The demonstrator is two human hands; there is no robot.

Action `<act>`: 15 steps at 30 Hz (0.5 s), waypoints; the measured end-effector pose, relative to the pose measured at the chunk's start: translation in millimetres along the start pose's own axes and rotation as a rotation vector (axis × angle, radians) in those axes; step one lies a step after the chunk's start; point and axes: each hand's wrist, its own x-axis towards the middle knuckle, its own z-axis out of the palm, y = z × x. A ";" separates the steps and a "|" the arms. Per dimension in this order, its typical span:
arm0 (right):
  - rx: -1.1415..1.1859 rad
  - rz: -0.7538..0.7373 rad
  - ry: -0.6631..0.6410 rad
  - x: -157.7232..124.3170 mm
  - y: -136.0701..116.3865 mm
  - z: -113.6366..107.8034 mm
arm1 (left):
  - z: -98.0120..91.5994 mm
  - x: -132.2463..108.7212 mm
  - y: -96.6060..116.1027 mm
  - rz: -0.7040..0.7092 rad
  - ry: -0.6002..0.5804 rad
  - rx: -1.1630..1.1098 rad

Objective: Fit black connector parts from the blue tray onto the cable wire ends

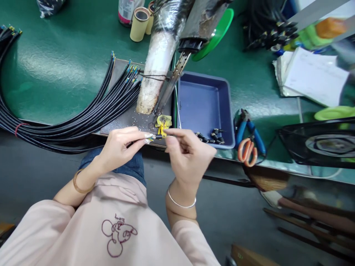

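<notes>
Near the table's front edge, my left hand (122,146) pinches a black cable end with thin coloured wires (151,139) between thumb and fingertips. My right hand (190,153) faces it, its fingers closed at the other end of a small black piece (158,137) that looks like a connector. Just behind the fingertips sits a small yellow clamp-like holder (162,127). The soldering iron (174,79) slants down from above, its tip just behind the holder. To my left lies a bundle of black cables (83,123), with bare coloured wires at their ends.
A blue tray (203,79) holds several black connectors (217,136). Blue-handled cutters (251,127) and an orange-handled tool (247,152) lie right of it. A plastic-wrapped tube (158,62) hangs in front. Papers (313,75) and a black fan-like object (321,142) are farther right.
</notes>
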 end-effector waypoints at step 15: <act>0.127 -0.061 -0.039 -13.8 6.1 9.5 | -5.7 -6.9 5.7 -0.400 -0.023 -0.493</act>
